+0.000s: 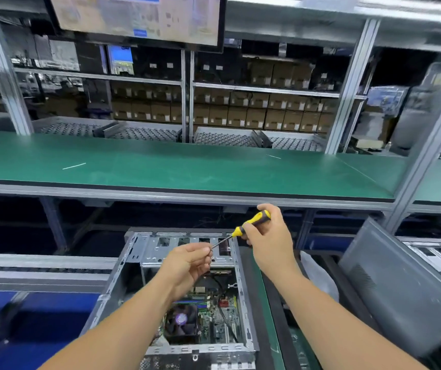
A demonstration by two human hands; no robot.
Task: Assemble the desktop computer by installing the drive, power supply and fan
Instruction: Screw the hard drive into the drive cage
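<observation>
An open grey desktop case (134, 263) lies below me. Its green motherboard (219, 313) and a black CPU fan (180, 323) show inside. My right hand (270, 241) grips a yellow and black screwdriver (251, 222) above the case's far end, the shaft pointing down-left. My left hand (190, 263) pinches its fingertips at the screwdriver tip; whatever sits between them is too small to make out. Both forearms cross over the case.
A grey side panel (400, 284) leans at the right. A green bench shelf (187, 166) runs across at chest height, with metal uprights (347, 89) and stacked cardboard boxes (267, 110) behind. A monitor (139, 17) hangs overhead. Blue bins (40, 316) sit low left.
</observation>
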